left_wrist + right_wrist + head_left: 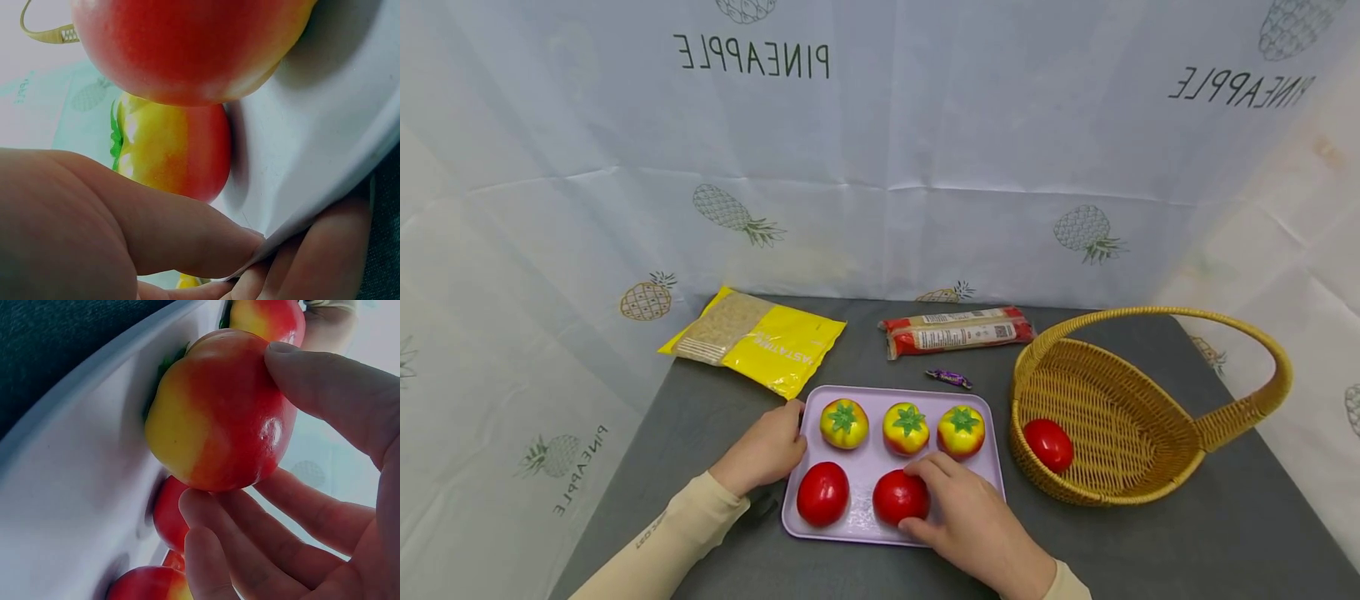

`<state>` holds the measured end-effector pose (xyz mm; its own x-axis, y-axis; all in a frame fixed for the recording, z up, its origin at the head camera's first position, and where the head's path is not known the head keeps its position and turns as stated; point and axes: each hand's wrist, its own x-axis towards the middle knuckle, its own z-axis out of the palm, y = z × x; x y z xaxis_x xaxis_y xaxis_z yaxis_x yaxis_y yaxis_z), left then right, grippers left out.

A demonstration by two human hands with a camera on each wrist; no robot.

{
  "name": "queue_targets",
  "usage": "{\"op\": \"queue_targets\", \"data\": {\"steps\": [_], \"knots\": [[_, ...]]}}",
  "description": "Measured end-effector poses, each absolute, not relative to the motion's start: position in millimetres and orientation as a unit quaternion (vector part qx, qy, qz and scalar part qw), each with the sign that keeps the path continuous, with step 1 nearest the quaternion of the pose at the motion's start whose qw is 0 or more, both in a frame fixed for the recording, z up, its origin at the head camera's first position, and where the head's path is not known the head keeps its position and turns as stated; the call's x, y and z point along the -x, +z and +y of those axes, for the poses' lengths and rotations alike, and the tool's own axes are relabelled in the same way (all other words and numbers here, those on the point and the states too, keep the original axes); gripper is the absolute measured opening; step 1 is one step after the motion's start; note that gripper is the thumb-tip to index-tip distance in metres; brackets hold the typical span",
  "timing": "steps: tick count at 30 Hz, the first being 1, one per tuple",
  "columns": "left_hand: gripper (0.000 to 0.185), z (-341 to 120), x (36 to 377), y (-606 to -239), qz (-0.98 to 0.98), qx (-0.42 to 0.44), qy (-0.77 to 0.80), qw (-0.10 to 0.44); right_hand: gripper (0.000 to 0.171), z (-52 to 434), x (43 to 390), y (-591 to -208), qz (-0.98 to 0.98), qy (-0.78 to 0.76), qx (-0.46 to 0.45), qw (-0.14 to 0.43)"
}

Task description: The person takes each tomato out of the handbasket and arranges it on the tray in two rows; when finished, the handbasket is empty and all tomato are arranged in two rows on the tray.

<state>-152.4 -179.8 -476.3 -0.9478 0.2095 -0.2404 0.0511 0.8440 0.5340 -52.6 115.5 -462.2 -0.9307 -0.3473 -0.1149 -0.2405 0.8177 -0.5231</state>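
A lilac tray [863, 533] carries glossy toy tomatoes. Three yellow-and-red tomatoes [844, 423] with green leafy tops form its far row, and a red tomato [823, 494] sits at the near left. My left hand [766, 450] grips the tray's left rim, thumb above and fingers beneath in the left wrist view. At the near right, my right hand [973, 521] holds another tomato [219, 412] between thumb and fingers. That one lies upside down, red side up, with its green leaves against the tray in the right wrist view.
Right of the tray stands a wicker basket [1112, 417] with a tall handle and one red tomato [1048, 445] inside. Behind the tray lie a yellow pasta bag [760, 337], a red-ended noodle packet [958, 331] and a purple wrapped candy [949, 378]. A pineapple-print curtain [880, 242] borders the dark table.
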Motion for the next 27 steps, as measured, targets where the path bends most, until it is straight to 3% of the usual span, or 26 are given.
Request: {"op": "queue_targets", "data": {"steps": [7, 18, 22, 27], "knots": [[0.048, -176.8, 153.5, -475.6, 0.949, -0.071, 0.269, 0.149, 0.064, 118.7, 52.0, -462.1, 0.948, -0.259, 0.152, 0.104], [0.049, -175.9, 156.6, -476.7, 0.950, -0.077, 0.262, 0.151, 0.061, 130.6, 47.3, -454.2, 0.953, -0.255, 0.150, 0.058], [0.049, -177.3, 155.6, -476.3, 0.950, -0.074, 0.263, 0.151, 0.059, 144.8, 44.8, -450.6, 0.955, -0.265, 0.131, 0.016], [0.051, -180.4, 154.6, -477.2, 0.951, -0.070, 0.260, 0.154, 0.057, 176.7, 42.2, -447.0, 0.956, -0.264, 0.103, -0.079]]}}
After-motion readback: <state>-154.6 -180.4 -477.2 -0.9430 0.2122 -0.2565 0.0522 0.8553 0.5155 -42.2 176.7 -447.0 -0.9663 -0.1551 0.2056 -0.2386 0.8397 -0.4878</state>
